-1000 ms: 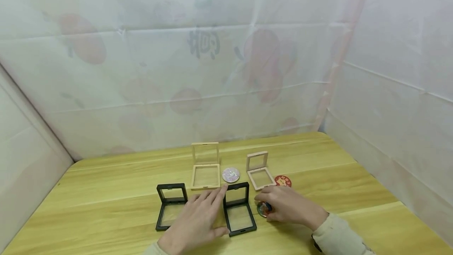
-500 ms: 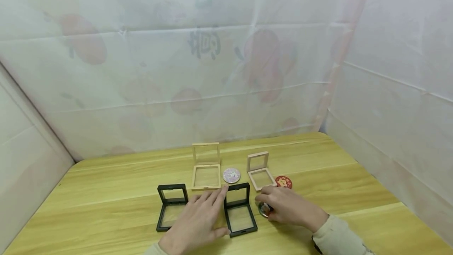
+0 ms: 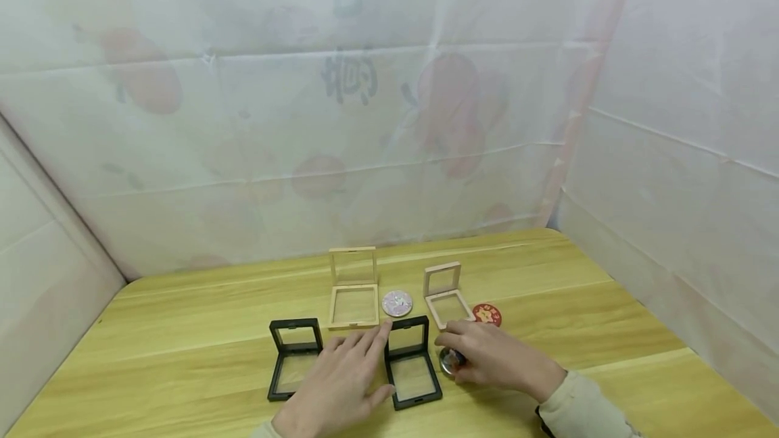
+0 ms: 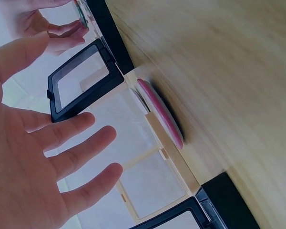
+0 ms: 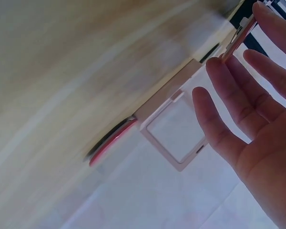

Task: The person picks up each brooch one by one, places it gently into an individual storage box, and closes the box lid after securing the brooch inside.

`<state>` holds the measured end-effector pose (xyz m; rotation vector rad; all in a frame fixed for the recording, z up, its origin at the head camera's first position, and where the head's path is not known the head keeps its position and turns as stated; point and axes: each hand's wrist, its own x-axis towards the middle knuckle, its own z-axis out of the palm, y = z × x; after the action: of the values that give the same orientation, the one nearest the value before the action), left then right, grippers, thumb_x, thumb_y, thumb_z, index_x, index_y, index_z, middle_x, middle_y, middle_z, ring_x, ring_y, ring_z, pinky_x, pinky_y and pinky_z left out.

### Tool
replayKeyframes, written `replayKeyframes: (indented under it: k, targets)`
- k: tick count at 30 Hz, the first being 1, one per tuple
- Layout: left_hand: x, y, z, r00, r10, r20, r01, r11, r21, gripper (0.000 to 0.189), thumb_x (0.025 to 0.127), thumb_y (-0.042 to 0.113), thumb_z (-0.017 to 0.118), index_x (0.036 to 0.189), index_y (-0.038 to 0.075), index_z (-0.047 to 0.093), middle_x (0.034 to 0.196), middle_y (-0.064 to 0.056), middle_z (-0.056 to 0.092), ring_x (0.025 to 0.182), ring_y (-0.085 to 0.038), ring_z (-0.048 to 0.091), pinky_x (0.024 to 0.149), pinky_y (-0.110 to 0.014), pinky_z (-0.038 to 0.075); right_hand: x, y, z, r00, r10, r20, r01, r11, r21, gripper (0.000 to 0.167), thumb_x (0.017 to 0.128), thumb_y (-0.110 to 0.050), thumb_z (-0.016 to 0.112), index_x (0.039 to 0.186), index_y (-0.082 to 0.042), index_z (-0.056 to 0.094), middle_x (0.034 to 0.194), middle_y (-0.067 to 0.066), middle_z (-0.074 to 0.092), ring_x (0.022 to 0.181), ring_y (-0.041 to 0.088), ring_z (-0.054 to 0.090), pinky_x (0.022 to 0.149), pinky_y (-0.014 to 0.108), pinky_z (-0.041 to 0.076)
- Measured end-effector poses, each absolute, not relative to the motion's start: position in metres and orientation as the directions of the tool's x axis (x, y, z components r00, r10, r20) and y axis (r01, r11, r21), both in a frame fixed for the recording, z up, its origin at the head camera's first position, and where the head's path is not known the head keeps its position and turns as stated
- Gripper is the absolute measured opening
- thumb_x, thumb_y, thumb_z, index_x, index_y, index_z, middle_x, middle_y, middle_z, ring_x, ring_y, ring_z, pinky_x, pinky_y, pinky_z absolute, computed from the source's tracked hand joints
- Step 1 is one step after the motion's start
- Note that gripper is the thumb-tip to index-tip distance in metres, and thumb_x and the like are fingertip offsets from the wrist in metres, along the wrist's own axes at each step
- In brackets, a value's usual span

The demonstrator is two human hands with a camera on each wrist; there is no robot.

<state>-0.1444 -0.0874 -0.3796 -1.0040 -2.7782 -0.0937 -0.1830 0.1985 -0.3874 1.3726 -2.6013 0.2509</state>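
Note:
My right hand [image 3: 502,360] pinches a round pin badge [image 3: 449,361] between thumb and fingertips, just right of the near right black display frame [image 3: 416,378]. In the right wrist view the badge [image 5: 238,39] stands edge-on, its clasp side showing. My left hand [image 3: 336,376] spreads over the space between that frame and the left black display frame [image 3: 296,334], its fingers extended and holding nothing. One finger overlaps the raised lid [image 4: 83,82] of the right black frame in the left wrist view. Both black frames stand with lids raised.
Behind them stand a large pale wooden-coloured frame [image 3: 354,325] and a smaller pinkish one [image 3: 429,303], both opened. A pale pink badge [image 3: 397,303] lies between these two, and a red badge [image 3: 487,314] lies right of the smaller. White cloth [image 3: 274,107] walls in the table [image 3: 182,330].
The badge in my right hand has tilted and shifted slightly left with the fingertips. My left hand keeps its place beside the black frame.

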Motion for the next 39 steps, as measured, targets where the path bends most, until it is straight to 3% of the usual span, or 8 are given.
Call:
replayKeyframes:
  k: [8, 18, 26, 39]
  targets:
    - [-0.144, -0.087, -0.380, -0.750, 0.627, 0.209, 0.640, 0.769, -0.011, 0.075, 0.100, 0.044, 0.062, 0.156, 0.002, 0.037, 0.148, -0.010, 0.053, 0.123, -0.028, 0.060, 0.093, -0.048, 0.052, -0.181, 0.192, -0.386, -0.492, -0.817, 0.301, -0.864, 0.500, -0.058, 0.040, 0.072, -0.019, 0.092, 0.102, -0.013, 0.067, 0.095, -0.008, 0.057, 0.081, -0.001, 0.050, 0.069, 0.020, 0.050]
    - [-0.144, -0.087, -0.380, -0.752, 0.625, 0.207, 0.642, 0.766, 0.021, 0.071, 0.102, 0.040, 0.061, 0.156, 0.001, 0.036, 0.148, -0.011, 0.053, 0.123, -0.028, 0.060, 0.095, -0.047, 0.052, -0.178, 0.180, -0.384, -0.424, -0.835, 0.351, -0.895, 0.446, -0.021, 0.034, 0.074, -0.019, 0.091, 0.097, -0.015, 0.066, 0.094, -0.008, 0.059, 0.081, -0.001, 0.052, 0.070, 0.014, 0.048]
    - [-0.144, -0.087, -0.380, -0.746, 0.628, 0.221, 0.646, 0.763, 0.015, 0.072, 0.102, 0.041, 0.061, 0.155, 0.001, 0.036, 0.147, -0.011, 0.054, 0.123, -0.028, 0.060, 0.096, -0.047, 0.051, -0.176, 0.173, -0.381, -0.433, -0.831, 0.350, -0.890, 0.457, -0.017, 0.031, 0.075, -0.018, 0.090, 0.089, -0.017, 0.062, 0.088, -0.010, 0.055, 0.076, -0.002, 0.047, 0.065, 0.012, 0.043]
    - [-0.145, -0.088, -0.380, -0.737, 0.639, 0.220, 0.657, 0.754, 0.009, 0.071, 0.100, 0.039, 0.064, 0.153, 0.000, 0.039, 0.145, -0.011, 0.056, 0.121, -0.028, 0.061, 0.093, -0.047, 0.053, -0.177, 0.164, -0.382, -0.434, -0.848, 0.303, -0.894, 0.446, -0.034, 0.030, 0.076, -0.018, 0.090, 0.091, -0.017, 0.064, 0.088, -0.011, 0.054, 0.076, -0.004, 0.046, 0.067, 0.010, 0.043]
